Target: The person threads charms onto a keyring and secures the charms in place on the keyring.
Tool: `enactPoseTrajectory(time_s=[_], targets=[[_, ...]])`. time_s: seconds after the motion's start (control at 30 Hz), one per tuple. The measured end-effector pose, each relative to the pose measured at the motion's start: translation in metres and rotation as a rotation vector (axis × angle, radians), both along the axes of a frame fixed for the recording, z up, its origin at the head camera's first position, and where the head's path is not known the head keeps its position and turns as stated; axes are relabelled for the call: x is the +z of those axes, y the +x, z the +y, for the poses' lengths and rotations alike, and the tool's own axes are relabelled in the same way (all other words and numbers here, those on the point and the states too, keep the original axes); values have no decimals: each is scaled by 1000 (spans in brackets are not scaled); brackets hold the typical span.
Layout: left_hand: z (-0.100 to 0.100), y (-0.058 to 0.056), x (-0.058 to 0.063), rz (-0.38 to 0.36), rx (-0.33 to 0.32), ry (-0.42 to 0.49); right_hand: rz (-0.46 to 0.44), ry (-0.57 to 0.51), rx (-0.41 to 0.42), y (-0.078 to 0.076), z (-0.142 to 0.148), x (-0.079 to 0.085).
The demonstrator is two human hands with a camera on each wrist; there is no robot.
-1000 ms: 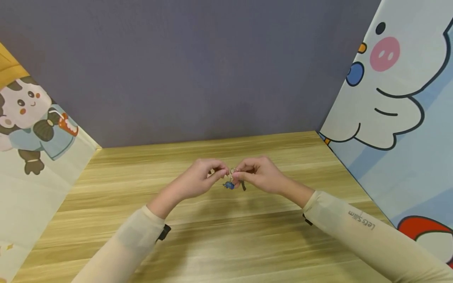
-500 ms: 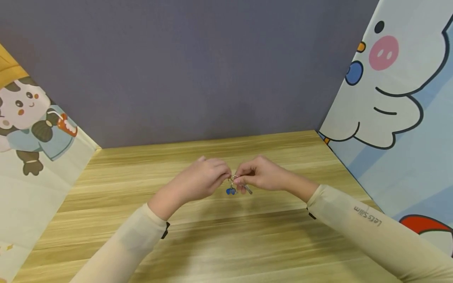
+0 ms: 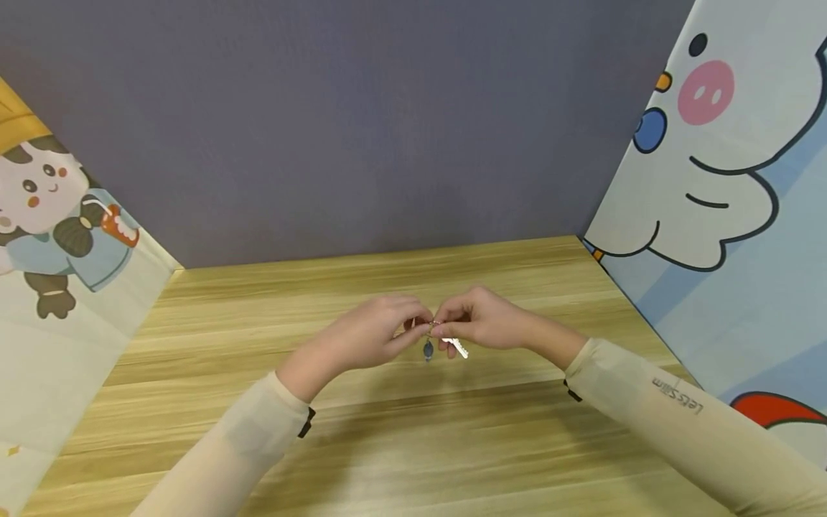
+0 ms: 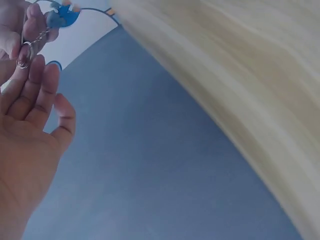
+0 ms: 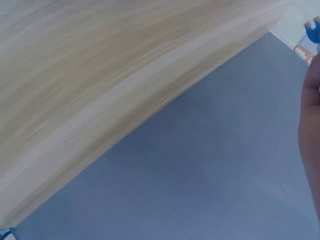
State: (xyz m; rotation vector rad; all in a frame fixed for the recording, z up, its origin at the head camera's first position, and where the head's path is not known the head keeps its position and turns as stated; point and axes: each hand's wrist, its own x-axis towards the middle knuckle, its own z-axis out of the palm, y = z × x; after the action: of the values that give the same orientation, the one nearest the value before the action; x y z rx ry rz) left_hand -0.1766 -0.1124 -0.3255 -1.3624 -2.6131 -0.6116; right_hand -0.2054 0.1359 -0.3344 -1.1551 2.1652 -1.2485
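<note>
Pinching the ring point(image 4: 22, 64) together, left hand point(image 3: 365, 334) and right hand point(image 3: 484, 321) converge, the key point(image 3: 457, 347) slanting near-right beside the right.

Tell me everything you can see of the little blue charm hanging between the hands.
The charm is small and mostly blue, with some paler parts; its exact shape and material are unclear. It hangs by a short silvery chain from a metal ring held between the left hand and right hand, above the wood-look table.
</note>
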Motion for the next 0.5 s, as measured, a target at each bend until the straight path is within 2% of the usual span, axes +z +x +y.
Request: enactPoseTrajectory(time_s=[0.1,0.17,0.3,0.5], targets=[[0,-1,-2,-126,35,87,3,-14,-34,0,0,0],[0,-2,-5,-168,46,171,10,-29,-48,0,0,0],[0,-4,-9,-177,59,297,26,-62,-65,0,-2,-1],[-1,-2,-10,-209,89,353,5,-78,-98,0,-2,-4]])
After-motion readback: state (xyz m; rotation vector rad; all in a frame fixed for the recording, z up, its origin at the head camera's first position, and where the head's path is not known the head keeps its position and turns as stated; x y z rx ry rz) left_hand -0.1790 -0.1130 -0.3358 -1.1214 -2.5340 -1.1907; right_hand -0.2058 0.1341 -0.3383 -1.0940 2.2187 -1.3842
